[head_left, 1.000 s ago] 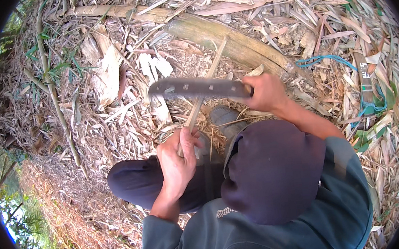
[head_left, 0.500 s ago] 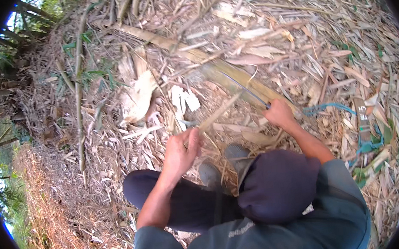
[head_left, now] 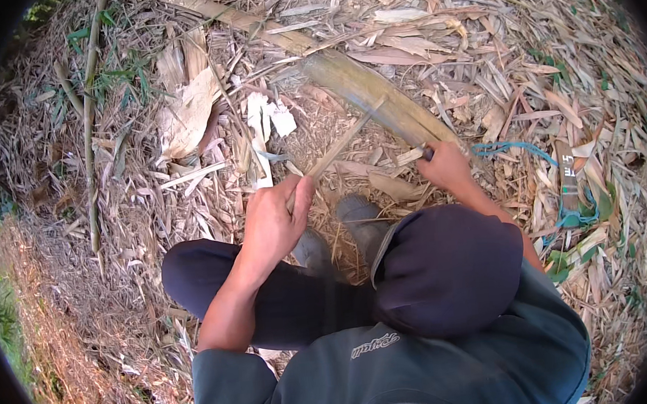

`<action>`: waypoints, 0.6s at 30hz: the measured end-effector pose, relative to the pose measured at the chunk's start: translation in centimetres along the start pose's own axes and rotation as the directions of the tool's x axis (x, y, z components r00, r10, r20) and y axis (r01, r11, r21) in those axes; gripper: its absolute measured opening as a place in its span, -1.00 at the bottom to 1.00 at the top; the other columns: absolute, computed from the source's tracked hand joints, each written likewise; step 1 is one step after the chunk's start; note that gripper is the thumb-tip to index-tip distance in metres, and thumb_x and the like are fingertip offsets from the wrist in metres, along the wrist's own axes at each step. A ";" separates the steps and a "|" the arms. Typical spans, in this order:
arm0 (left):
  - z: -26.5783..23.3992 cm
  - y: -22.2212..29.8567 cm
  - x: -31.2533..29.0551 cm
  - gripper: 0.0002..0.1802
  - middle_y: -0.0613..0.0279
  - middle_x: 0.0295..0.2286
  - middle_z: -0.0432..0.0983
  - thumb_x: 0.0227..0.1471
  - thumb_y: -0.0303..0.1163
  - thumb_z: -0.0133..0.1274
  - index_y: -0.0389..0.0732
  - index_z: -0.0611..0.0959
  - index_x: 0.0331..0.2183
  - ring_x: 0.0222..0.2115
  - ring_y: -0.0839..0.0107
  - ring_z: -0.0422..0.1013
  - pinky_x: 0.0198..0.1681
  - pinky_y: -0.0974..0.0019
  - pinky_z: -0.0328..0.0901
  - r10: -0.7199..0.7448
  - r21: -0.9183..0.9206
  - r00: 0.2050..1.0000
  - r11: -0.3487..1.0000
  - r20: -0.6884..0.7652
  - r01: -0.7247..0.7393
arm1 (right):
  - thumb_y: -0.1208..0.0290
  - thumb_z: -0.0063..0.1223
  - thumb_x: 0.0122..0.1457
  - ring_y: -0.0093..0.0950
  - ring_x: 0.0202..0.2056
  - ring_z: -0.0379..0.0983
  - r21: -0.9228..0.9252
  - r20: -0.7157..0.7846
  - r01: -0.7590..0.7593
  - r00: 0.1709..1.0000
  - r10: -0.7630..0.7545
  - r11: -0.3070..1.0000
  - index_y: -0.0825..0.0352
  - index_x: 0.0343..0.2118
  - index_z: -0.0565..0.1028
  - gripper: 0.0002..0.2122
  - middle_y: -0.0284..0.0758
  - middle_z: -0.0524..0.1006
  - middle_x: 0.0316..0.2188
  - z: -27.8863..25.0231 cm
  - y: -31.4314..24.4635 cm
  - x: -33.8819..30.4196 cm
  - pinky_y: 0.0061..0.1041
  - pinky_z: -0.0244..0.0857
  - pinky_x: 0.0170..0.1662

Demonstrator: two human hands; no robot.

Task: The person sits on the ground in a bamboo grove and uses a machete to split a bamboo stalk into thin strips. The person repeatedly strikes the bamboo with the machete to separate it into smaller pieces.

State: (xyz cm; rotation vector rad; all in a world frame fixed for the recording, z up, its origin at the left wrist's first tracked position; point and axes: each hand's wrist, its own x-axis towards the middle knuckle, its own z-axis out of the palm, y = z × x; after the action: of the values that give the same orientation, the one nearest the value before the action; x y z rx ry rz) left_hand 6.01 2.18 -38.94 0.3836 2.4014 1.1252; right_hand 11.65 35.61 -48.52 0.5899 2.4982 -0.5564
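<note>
My left hand (head_left: pixel 273 215) is closed around a thin bamboo strip (head_left: pixel 343 144). The strip points away and to the right, and its far end overlaps a thick split bamboo piece (head_left: pixel 364 85) on the ground. Beside the near end of that piece, my right hand (head_left: pixel 447 168) is closed on a knife, whose dark handle end (head_left: pixel 427 153) shows at the fingers. Its blade is hard to make out, seeming to run up-left along the bamboo piece. Whether blade and strip touch, I cannot tell.
White torn scraps (head_left: pixel 270 116) and a broad dry sheath (head_left: pixel 194 117) lie ahead to the left. On the right is a flat sheath-like piece (head_left: pixel 568 175) with a blue cord (head_left: pixel 520 146). My grey boots (head_left: pixel 359 218) stand close in. Dry leaves and shavings litter the ground.
The view has tilted and shifted. The strip's far end now overlaps the bamboo piece. My right hand has drawn back toward me with the knife, whose blade showed clearly before.
</note>
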 end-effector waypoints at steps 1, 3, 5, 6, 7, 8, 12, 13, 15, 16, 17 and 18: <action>-0.1 0.0 -0.1 -0.57 0.09 -0.72 0.47 0.34 -0.26 -0.07 -0.36 0.61 -0.47 -0.70 0.25 0.45 -0.54 0.23 0.32 0.024 0.057 1.000 0.998 0.018 -0.025 | 0.25 0.14 -0.06 0.07 -0.32 0.58 0.019 0.019 0.035 0.999 -0.035 0.999 0.42 -0.32 0.63 -0.67 0.08 0.61 -0.44 -0.1 -0.9 -0.8 -0.09 0.46 -0.15; -0.3 0.6 -0.1 -0.66 0.01 -0.70 0.45 0.27 -0.32 0.03 -0.30 0.55 -0.52 -0.66 0.05 0.45 -0.54 0.10 0.32 0.157 0.179 0.988 0.972 0.009 -0.156 | 0.23 0.13 -0.07 0.06 -0.35 0.57 0.043 0.034 0.033 0.999 -0.035 0.999 0.41 -0.34 0.62 -0.67 0.06 0.59 -0.49 0.2 -1.1 -0.5 -0.09 0.44 -0.17; -0.1 1.1 0.0 -0.70 0.06 -0.68 0.43 0.21 -0.33 0.09 -0.26 0.55 -0.52 -0.64 0.09 0.44 -0.54 0.09 0.33 0.280 0.310 0.957 0.906 0.074 -0.289 | 0.24 0.13 -0.07 0.04 -0.37 0.57 0.046 -0.066 -0.058 0.996 0.061 0.997 0.39 -0.34 0.62 -0.69 0.04 0.59 -0.51 2.3 2.1 1.5 -0.09 0.44 -0.19; 0.0 1.2 0.0 -0.72 0.08 -0.68 0.42 0.18 -0.33 0.13 -0.25 0.55 -0.52 -0.63 0.11 0.44 -0.53 0.09 0.33 0.333 0.373 0.937 0.860 0.108 -0.349 | 0.24 0.13 -0.07 0.03 -0.38 0.57 0.049 -0.114 -0.097 0.988 0.102 0.994 0.38 -0.34 0.62 -0.69 0.03 0.58 -0.53 2.7 3.2 2.2 -0.10 0.43 -0.21; 0.5 1.2 -0.2 -0.72 0.11 -0.67 0.42 0.17 -0.32 0.15 -0.23 0.54 -0.53 -0.62 0.14 0.44 -0.53 0.11 0.34 0.367 0.379 0.924 0.845 0.103 -0.378 | 0.25 0.14 -0.07 0.01 -0.39 0.57 0.045 -0.105 -0.087 0.990 0.092 0.995 0.37 -0.34 0.62 -0.70 0.01 0.59 -0.53 2.3 3.2 2.2 -0.12 0.44 -0.22; 1.0 1.3 -0.6 -0.73 0.13 -0.66 0.42 0.15 -0.32 0.16 -0.21 0.54 -0.53 -0.60 0.16 0.45 -0.52 0.12 0.35 0.402 0.385 0.910 0.828 0.099 -0.407 | 0.25 0.16 -0.08 -0.01 -0.41 0.57 0.042 -0.097 -0.079 0.992 0.082 0.996 0.36 -0.34 0.62 -0.71 0.00 0.59 -0.53 1.8 3.3 1.9 -0.13 0.44 -0.23; 1.6 1.8 -1.4 -0.73 0.22 -0.63 0.45 0.10 -0.30 0.20 -0.20 0.53 -0.53 -0.54 0.27 0.47 -0.49 0.21 0.37 0.445 0.469 0.889 0.765 0.110 -0.441 | 0.33 0.20 -0.09 -0.07 -0.53 0.51 0.177 -0.052 0.158 0.987 -0.151 0.971 0.39 -0.48 0.55 -0.79 -0.04 0.49 -0.65 -0.2 0.4 -2.8 -0.24 0.35 -0.41; 1.8 1.8 -1.3 -0.73 0.23 -0.63 0.45 0.10 -0.30 0.21 -0.20 0.53 -0.53 -0.55 0.28 0.47 -0.49 0.22 0.37 0.458 0.464 0.881 0.759 0.120 -0.458 | 0.34 0.20 -0.10 -0.10 -0.57 0.48 0.187 -0.101 0.288 0.957 -0.273 0.939 0.39 -0.49 0.55 -0.80 -0.06 0.47 -0.67 0.0 -0.1 -3.6 -0.26 0.33 -0.43; 2.1 1.7 -1.4 -0.73 0.24 -0.64 0.44 0.09 -0.30 0.21 -0.20 0.52 -0.53 -0.55 0.30 0.46 -0.50 0.23 0.36 0.481 0.455 0.866 0.745 0.139 -0.487 | 0.35 0.20 -0.11 -0.16 -0.63 0.42 0.190 -0.196 0.533 0.843 -0.500 0.824 0.40 -0.50 0.53 -0.80 -0.09 0.42 -0.70 0.3 -0.6 -4.5 -0.30 0.29 -0.47; 2.3 1.8 -1.4 -0.73 0.24 -0.65 0.43 0.09 -0.30 0.21 -0.20 0.52 -0.53 -0.56 0.30 0.46 -0.50 0.23 0.36 0.489 0.465 0.858 0.731 0.155 -0.500 | 0.33 0.21 -0.11 -0.15 -0.63 0.43 0.215 -0.134 0.441 0.897 -0.421 0.871 0.39 -0.50 0.54 -0.80 -0.09 0.44 -0.71 0.4 -0.6 -4.3 -0.29 0.30 -0.47; 2.5 2.1 -1.4 -0.73 0.24 -0.66 0.42 0.09 -0.30 0.20 -0.19 0.51 -0.53 -0.57 0.31 0.45 -0.50 0.24 0.36 0.496 0.474 0.852 0.717 0.170 -0.511 | 0.31 0.21 -0.12 -0.13 -0.63 0.44 0.234 -0.068 0.344 0.939 -0.338 0.909 0.37 -0.50 0.54 -0.79 -0.08 0.45 -0.71 0.5 -0.7 -3.7 -0.27 0.32 -0.47; 2.7 2.3 -1.5 -0.72 0.25 -0.66 0.41 0.09 -0.30 0.20 -0.19 0.51 -0.54 -0.58 0.31 0.44 -0.50 0.24 0.35 0.501 0.484 0.846 0.702 0.185 -0.522 | 0.29 0.22 -0.13 -0.11 -0.62 0.45 0.246 0.001 0.244 0.968 -0.252 0.938 0.36 -0.51 0.55 -0.78 -0.08 0.46 -0.71 0.6 -0.7 -2.9 -0.26 0.33 -0.47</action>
State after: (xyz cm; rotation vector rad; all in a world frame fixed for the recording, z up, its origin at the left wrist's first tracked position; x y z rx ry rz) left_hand 8.83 4.70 -38.26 1.3173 2.6095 0.6103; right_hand 13.74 33.86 -47.17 0.3498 2.5074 -0.9729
